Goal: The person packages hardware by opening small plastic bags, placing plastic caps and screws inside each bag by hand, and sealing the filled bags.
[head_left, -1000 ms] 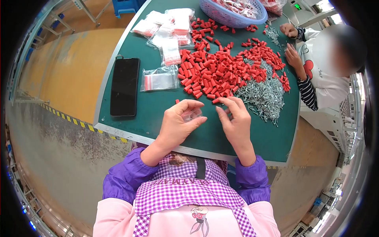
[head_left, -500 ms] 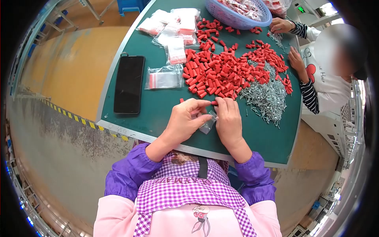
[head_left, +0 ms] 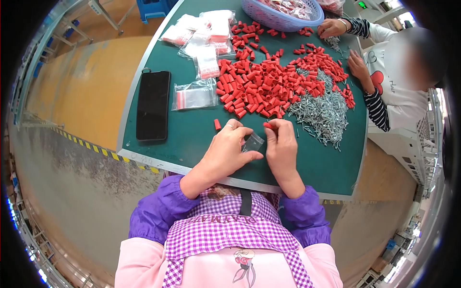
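Observation:
My left hand is closed on the edge of a small clear zip bag, which sticks out between thumb and fingers toward the right. In my right hand, a red tapered plastic cap is pinched at the fingertips, just beside the bag. One loose red cap stands on the table by my left knuckles. Beyond both hands spreads a heap of hollow red caps. To its right lies a pile of small silver screws. Whether the bag contains anything is hidden by my fingers.
A black phone lies at the left of the green table. Near it are a pack of clear bags and several more packs. A blue basket of filled bags stands at the back. A co-worker's hands are at the right.
My hands have drawn slightly apart, and the right one now holds its red cap away from the left fingers. More of the loose cap shows. The view has shifted a little.

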The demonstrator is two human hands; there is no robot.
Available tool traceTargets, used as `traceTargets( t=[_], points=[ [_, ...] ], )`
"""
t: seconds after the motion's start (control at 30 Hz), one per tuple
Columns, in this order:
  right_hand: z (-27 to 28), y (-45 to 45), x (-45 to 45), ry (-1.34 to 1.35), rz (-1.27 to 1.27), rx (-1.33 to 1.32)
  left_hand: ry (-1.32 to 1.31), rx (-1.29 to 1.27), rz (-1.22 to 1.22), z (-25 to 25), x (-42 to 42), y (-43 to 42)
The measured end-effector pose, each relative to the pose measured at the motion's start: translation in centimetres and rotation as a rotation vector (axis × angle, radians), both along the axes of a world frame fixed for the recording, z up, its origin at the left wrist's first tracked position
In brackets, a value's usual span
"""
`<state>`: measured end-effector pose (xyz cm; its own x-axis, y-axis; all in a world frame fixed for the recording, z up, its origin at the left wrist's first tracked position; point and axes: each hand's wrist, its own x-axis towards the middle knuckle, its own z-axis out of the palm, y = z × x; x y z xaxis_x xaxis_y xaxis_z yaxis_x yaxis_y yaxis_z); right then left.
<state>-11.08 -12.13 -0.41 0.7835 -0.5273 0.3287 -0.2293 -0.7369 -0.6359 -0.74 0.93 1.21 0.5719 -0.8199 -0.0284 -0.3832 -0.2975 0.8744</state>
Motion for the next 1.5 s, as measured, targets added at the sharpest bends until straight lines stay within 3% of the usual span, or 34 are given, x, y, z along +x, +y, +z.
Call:
traceTargets(
  t=[0.13, 0.17, 0.27, 0.47, 0.57, 0.67, 0.87, 1.07, 1.17, 1.27, 1.37, 1.47, 1.5],
  points=[
    [1.0, -1.1, -1.3, 0.056, 0.109, 0.149, -0.086, 0.050, 0.007, 0.3, -1.1, 0.2],
    [1.2, -1.4, -1.2, 0.058, 0.157, -0.022, -0.102, 0.048, 0.014, 0.2, -1.3, 0.1],
    [2.8, -2.3, -1.1, 0.128, 0.302, -0.213, -0.156, 0.038, 0.009, 0.1, -1.6, -0.1],
    [4.1, -2.7, -0.4, 0.322, 0.496, -0.434, -0.250, 0.009, 0.049, -0.8, -2.1, 0.0],
    [4.6, -2.3, -0.1, 0.349, 0.575, -0.247, -0.340, -0.052, 0.071, -1.5, -2.3, 0.0],
    [4.1, -2.3, 0.0, 0.188, 0.530, -0.048, -0.314, -0.067, 0.072, -1.5, -2.3, 0.1],
    [3.2, -2.9, -1.1, 0.176, 0.212, 0.797, -0.353, -0.124, 0.067, -1.7, -2.2, 0.3],
    [0.9, -2.1, -1.6, 0.110, 0.163, 0.987, -0.360, -0.137, 0.066, -2.1, -2.2, 0.3],
    [1.5, -1.5, -1.8, 0.221, 0.121, 0.972, -0.388, -0.140, 0.064, -2.3, -2.3, 0.3],
    [1.8, -0.7, -2.0, 0.199, 0.246, 0.424, -0.405, -0.146, 0.070, -2.4, -2.1, 0.3],
    [1.8, -0.3, -1.9, 0.126, 0.198, 0.516, -0.299, -0.168, 0.072, -2.1, -2.0, 0.3],
    [2.1, -0.7, -1.7, 0.070, 0.215, 0.607, 0.224, -0.179, -0.060, -0.7, -0.5, 1.0],
    [2.5, -1.0, -1.7, 0.099, 0.243, 0.632, 0.374, -0.396, -0.042, -1.2, -0.4, 0.3]
  ],
)
